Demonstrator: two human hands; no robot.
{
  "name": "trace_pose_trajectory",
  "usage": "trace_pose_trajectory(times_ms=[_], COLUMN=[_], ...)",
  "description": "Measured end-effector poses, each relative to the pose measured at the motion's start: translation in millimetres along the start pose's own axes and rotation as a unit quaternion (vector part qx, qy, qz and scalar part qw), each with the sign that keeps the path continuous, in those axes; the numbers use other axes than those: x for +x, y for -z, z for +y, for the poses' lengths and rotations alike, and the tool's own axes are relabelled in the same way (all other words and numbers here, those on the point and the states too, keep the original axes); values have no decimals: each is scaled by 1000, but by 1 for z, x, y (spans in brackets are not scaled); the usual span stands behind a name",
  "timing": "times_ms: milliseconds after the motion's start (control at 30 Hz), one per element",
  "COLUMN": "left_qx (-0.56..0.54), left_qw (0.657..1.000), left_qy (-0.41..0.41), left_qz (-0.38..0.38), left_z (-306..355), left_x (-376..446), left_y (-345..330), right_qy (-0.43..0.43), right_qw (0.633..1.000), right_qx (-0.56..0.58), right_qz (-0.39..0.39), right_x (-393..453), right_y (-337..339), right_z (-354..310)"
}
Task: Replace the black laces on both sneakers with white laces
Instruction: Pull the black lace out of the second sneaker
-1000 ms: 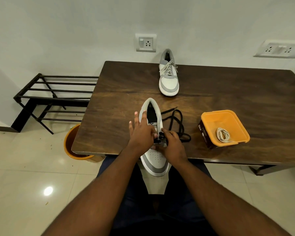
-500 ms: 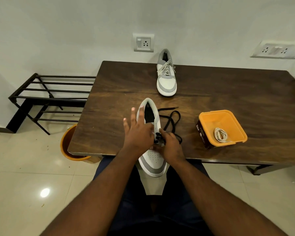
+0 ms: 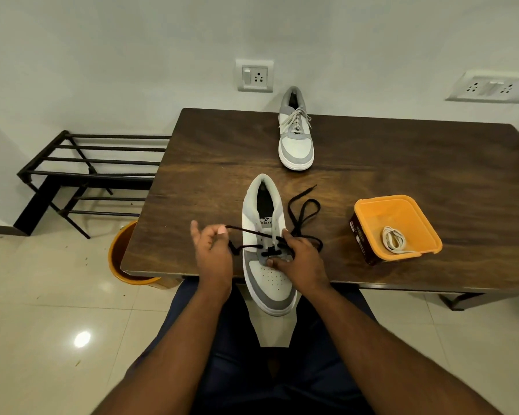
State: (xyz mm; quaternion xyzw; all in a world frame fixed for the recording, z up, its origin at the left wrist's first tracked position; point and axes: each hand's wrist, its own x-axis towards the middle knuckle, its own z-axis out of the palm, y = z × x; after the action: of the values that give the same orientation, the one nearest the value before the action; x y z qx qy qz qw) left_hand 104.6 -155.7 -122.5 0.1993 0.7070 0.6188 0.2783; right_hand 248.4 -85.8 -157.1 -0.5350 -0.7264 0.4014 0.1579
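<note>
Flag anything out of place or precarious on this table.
The near sneaker overhangs the table's front edge, toe end unsupported, steadied by the right hand. Loose black lace sprawls beside it. Nothing looks spilled or damaged.

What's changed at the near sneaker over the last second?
The left hand has left the near sneaker and moved out to its left, pinching the black lace and drawing a length sideways out of the eyelets. The right hand stays braced on the shoe. Far sneaker, orange tub and white lace unchanged.
</note>
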Motion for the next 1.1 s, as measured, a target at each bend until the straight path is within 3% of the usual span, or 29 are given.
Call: trace_pose_trajectory(times_ms=[67,133,167,233,300,333,367,433,533,600,667,733,767,833,900,967,1000,1033,1100], left_qx=[49,181,266,458,566,593,599,556,342,160,43,14,34,141,335,510,553,580,581], left_qw=[998,971,939,838,759,736,729,762,900,974,996,993,993,977,905,802,772,754,753], left_qy=[-31,-151,-198,-237,-226,-214,-206,-196,-165,-125,-70,-41,-53,-157,-249,-257,-243,-223,-202], left_qz=[29,-33,-87,-176,-229,-247,-260,-268,-216,-103,43,110,102,34,-79,-174,-198,-214,-233], left_z=[0,-1,1,12,18,17,15,8,-3,-6,-8,-12,-10,-8,0,10,15,14,13], left_x=[2,9,12,14,16,17,18,21,17,10,7,9,9,10,11,12,12,14,16], left_y=[1,-4,-10,-23,-35,-40,-43,-44,-33,-20,-8,-1,1,-2,-13,-27,-33,-37,-41], right_qy=[-2,-6,-8,-10,-6,-4,-4,-4,1,-1,-2,-4,-4,-3,-7,-8,-7,-8,-8], right_qw=[1000,1000,1000,1000,1000,1000,1000,1000,1000,1000,1000,1000,1000,1000,1000,1000,1000,1000,1000], right_qx=[5,17,20,25,20,14,10,8,6,7,9,19,20,14,22,22,17,12,1], right_qz=[2,2,0,-2,4,6,7,5,0,-2,-2,-1,1,-1,-8,-13,-14,-16,-20], right_x=[-1,-1,-1,-2,-1,-1,-1,-1,-1,-1,-1,-1,0,-1,-1,0,0,0,0], right_y=[-1,-1,-1,-1,-2,-2,-2,-2,-1,-1,-1,-3,-3,-3,-2,-2,-2,-3,-2], right_z=[-1,-2,-2,-2,-2,-1,-1,0,2,2,3,4,4,3,2,3,3,3,0])
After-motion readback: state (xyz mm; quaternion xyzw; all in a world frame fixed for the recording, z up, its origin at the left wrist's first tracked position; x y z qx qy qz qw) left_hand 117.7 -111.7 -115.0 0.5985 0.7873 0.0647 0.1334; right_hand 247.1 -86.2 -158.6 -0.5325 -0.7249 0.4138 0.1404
